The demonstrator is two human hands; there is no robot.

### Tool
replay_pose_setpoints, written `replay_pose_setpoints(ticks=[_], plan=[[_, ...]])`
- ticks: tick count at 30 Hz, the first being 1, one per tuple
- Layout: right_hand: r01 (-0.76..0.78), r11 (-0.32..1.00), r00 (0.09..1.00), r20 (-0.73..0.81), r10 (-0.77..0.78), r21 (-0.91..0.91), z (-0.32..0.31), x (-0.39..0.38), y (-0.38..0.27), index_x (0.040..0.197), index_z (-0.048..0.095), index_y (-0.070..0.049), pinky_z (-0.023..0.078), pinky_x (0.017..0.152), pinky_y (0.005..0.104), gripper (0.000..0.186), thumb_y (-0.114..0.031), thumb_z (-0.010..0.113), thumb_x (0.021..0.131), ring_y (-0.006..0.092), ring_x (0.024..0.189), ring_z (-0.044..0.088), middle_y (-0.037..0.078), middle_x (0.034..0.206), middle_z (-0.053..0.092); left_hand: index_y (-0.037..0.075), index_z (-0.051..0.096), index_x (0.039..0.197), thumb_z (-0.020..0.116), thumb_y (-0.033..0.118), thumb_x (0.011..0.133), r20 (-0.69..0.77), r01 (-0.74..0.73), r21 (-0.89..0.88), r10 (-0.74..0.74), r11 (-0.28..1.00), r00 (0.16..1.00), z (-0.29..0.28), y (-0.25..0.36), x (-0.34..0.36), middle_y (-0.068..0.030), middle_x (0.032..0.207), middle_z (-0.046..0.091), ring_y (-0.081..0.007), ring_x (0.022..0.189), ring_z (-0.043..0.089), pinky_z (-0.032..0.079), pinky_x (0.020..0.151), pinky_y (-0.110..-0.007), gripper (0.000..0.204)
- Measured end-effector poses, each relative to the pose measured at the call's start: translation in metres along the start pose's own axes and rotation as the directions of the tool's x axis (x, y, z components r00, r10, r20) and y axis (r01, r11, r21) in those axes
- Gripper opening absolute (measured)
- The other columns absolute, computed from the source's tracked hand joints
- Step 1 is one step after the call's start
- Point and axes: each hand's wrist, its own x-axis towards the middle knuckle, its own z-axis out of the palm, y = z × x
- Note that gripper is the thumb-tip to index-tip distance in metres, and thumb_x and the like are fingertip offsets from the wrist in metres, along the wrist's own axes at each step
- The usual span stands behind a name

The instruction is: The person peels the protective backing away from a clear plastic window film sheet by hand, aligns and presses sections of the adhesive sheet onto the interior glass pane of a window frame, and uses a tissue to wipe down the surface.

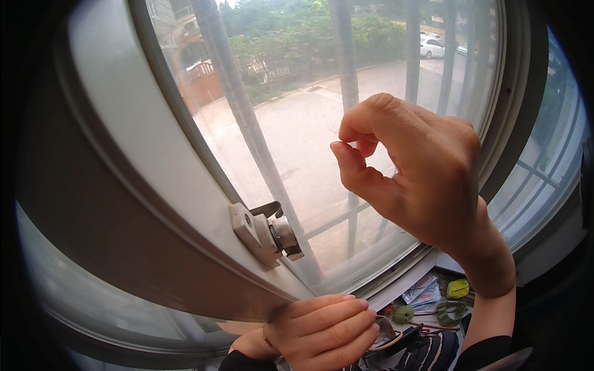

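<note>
Metal ring [385, 331] just beside left hand [325, 331] fingers [352, 315].

Daylit window [309, 123] with white frame [124, 123], latch [266, 232], bars [238, 105]; street outside.

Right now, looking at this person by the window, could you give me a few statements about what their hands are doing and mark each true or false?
1. The right hand is raised in front of the window glass, thumb and forefinger pinched together. True.
2. The left hand grips the window latch. False: it is low down, below the latch and apart from it, holding a small dark object.
3. The latch sits on the white window frame. True.
4. It is night outside. False: daylight shows a paved street and green trees.
</note>
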Motion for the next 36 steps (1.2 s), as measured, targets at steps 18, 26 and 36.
replay_pose_setpoints(ticks=[18, 26, 36], plan=[[0.021, 0.994, 0.954, 0.294, -0.051, 0.103, -0.02, 0.034, 0.02, 0.069, 0.047, -0.007, 0.038, 0.04, 0.0175, 0.022, 0.002, 0.067, 0.073, 0.0062, 0.045, 0.053, 0.001, 0.054, 0.053, 0.001, 0.062, 0.086, 0.061, 0.006, 0.076, 0.024, -0.024, -0.019, 0.024, 1.0, 0.999, -0.003, -0.005, 0.0, -0.0118, 0.083, 0.064, -0.0256, 0.076, 0.064, 0.054, 0.07, -0.033, 0.011], [0.086, 0.996, 0.91, 0.406, -0.086, 0.018, -0.017, 0.034, 0.015, 0.067, 0.05, -0.006, 0.043, 0.043, 0.0205, 0.022, 0.001, 0.07, 0.07, 0.0141, 0.048, 0.059, 0.004, 0.055, 0.056, 0.011, 0.066, 0.087, 0.065, 0.01, 0.075, 0.113, 0.106, 0.062, -0.112, 0.992, 0.987, -0.005, -0.001, -0.001, -0.0033, 0.087, 0.068, -0.0168, 0.079, 0.065, 0.055, 0.071, -0.028, 0.012], [0.091, 0.996, 0.894, 0.442, -0.072, -0.02, -0.017, 0.037, 0.018, 0.067, 0.05, -0.006, 0.039, 0.041, 0.022, 0.021, 0.004, 0.069, 0.07, 0.0136, 0.045, 0.055, 0.005, 0.053, 0.055, 0.009, 0.065, 0.087, 0.063, 0.009, 0.076, 0.092, -0.001, 0.038, -0.003, 0.999, 0.996, -0.001, -0.012, 0.002, -0.0041, 0.086, 0.067, -0.0173, 0.078, 0.065, 0.054, 0.072, -0.028, 0.011]])
